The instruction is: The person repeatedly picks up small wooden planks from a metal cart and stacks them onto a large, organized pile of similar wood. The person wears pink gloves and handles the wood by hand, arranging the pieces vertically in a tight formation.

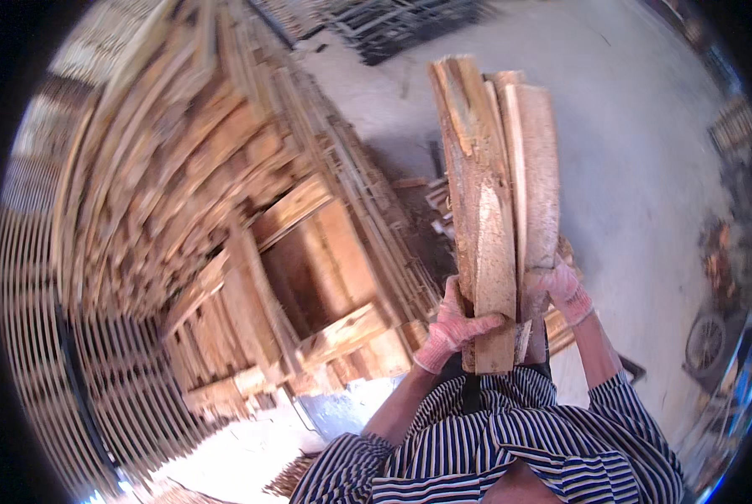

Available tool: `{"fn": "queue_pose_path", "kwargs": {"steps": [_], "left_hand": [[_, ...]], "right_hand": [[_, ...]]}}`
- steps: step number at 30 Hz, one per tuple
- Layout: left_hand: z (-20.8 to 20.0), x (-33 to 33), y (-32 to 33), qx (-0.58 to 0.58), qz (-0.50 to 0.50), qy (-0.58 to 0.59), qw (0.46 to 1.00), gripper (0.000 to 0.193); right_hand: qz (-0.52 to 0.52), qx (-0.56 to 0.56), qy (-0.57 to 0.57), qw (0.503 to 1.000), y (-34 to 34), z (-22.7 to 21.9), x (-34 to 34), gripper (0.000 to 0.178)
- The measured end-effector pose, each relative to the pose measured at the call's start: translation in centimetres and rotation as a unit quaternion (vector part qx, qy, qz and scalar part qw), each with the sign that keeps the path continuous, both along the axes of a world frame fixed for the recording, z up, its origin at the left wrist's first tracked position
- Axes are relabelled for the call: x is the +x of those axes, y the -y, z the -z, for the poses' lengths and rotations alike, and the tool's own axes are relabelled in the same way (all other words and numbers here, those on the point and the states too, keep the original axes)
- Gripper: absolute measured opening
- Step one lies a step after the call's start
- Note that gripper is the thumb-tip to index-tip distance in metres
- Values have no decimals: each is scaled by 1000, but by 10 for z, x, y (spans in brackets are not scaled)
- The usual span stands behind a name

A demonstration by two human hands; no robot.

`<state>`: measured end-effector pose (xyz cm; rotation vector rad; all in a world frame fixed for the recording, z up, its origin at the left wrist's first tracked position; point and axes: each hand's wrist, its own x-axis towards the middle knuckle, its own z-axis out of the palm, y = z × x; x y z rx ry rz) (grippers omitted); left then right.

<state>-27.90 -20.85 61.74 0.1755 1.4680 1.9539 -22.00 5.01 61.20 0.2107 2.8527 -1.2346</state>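
Observation:
A bundle of rough wooden planks (494, 218) stands out in front of my body, its long side pointing away from me. My left hand (453, 329), in a pinkish work glove, grips the bundle's near left side with the thumb lying across the top plank. On the right side my right hand (564, 284), gloved alike, is closed around the planks' edge. Its fingers are partly hidden by the wood. Bark and pale patches show on the left plank, and the right one is smoother.
To the left rises a large stack of boards (199, 168), with a wooden frame or crate (326, 260) at its near end. Dark slatted racks (401, 21) lie at the far side. A round fan-like machine (712, 344) stands on the concrete floor (645, 168) at the right.

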Motion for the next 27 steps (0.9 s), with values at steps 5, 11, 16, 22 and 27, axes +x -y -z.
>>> {"fn": "queue_pose_path", "kwargs": {"steps": [5,11,16,22,27], "left_hand": [[-154,-44,49,20,-209,-129,969,105],[-235,-73,142,73,-249,-217,941,119],[-186,-133,203,-86,-148,-377,910,112],[-124,-143,275,-45,-184,-260,947,106],[-158,-114,290,-18,-271,-301,914,93]], "right_hand": [[-34,-168,-66,983,89,-124,-45,73],[-175,-185,-185,949,177,-198,-126,74],[-286,97,-445,843,197,-104,-226,96],[-275,-326,-12,904,277,-157,-207,118],[-370,-125,-124,912,292,-251,-196,110]]}}
